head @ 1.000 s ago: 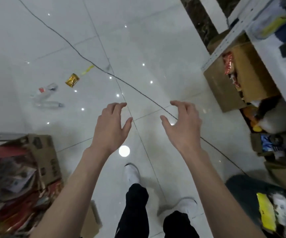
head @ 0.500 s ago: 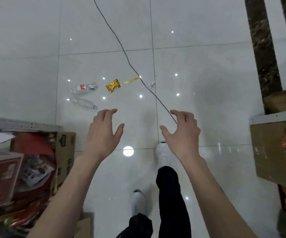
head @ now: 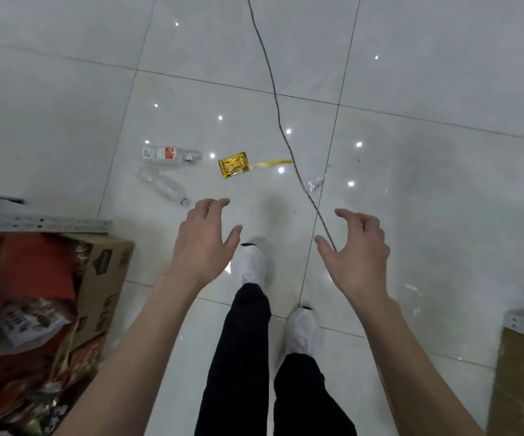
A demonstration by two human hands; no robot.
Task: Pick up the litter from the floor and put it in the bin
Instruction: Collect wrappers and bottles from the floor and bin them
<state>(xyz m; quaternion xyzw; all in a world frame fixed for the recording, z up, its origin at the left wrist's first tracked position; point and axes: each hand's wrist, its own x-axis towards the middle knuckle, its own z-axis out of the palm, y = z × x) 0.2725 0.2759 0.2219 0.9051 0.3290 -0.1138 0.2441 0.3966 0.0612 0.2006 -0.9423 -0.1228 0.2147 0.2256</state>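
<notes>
L hand (head: 202, 243), R hand (head: 356, 256): raised over floor (head: 65, 105), fingers spread and lightly bent, nothing gripped. Litter on floor ahead of hands: labelled bottle (head: 169, 154), clear bottle (head: 163, 185) just beside it, gold wrapper (head: 234, 164) w/ yellow strip (head: 271, 163), small clear wrapper (head: 314, 185) just beside black cable (head: 275, 99). Cardboard box (head: 109, 278) at left.

Glossy white floor tiles (head: 443, 73) mirror ceiling lights. Two clear plastic bottles (head: 163, 184), a shiny gold foil wrapper (head: 233, 164), a matt brown cardboard box (head: 106, 272).
</notes>
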